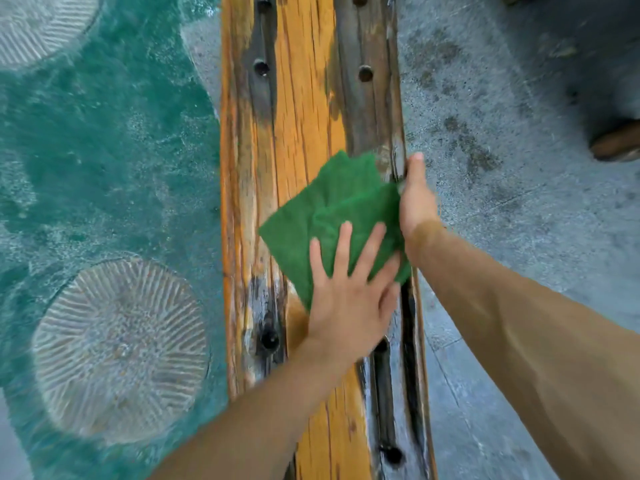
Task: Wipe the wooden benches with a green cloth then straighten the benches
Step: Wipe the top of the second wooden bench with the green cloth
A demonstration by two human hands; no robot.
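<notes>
A long worn wooden bench (298, 116) runs from the bottom of the view to the top, orange with grey weathered strips and dark bolt holes. A folded green cloth (332, 206) lies on its top near the right edge. My left hand (349, 289) presses flat on the cloth's near part, fingers spread and straight. My right hand (417, 199) grips the bench's right edge beside the cloth, thumb on top and fingers hidden under the edge.
Left of the bench lies green painted ground (104, 150) with round ribbed stone discs (119, 351). To the right is grey concrete floor (519, 202). A brown wooden end (614, 143) pokes in at the right edge.
</notes>
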